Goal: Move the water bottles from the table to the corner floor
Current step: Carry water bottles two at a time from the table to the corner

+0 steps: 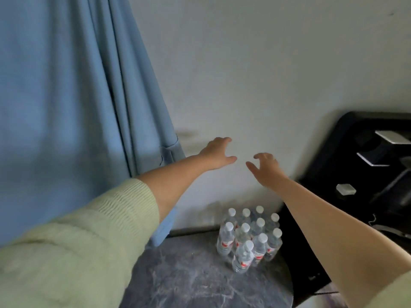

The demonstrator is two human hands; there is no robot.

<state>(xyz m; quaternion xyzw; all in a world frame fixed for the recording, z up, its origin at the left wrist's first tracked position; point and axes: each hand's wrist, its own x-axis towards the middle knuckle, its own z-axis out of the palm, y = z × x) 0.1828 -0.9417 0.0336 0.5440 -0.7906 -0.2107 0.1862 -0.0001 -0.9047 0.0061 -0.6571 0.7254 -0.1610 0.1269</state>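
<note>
Looking down at the corner: the water bottles [249, 237] stand upright in a tight cluster on the grey marbled floor [189, 281], against the white wall [255, 74], between the blue curtain [66, 96] and the black table [355, 165]. Long axes vertical, caps up. Both hands are empty, raised in front of the wall well above the cluster. Left hand [216, 155] has fingers spread and loosely curled; right hand [265, 168] the same, thumb out. Palms face each other with a gap between, nothing in it. The bottles lie straight below the hands, slightly nearer the right forearm's side. No bottles visible on the shown part of the table, so the transfer looks done or nearly so; can't tell for the hidden part.
</note>
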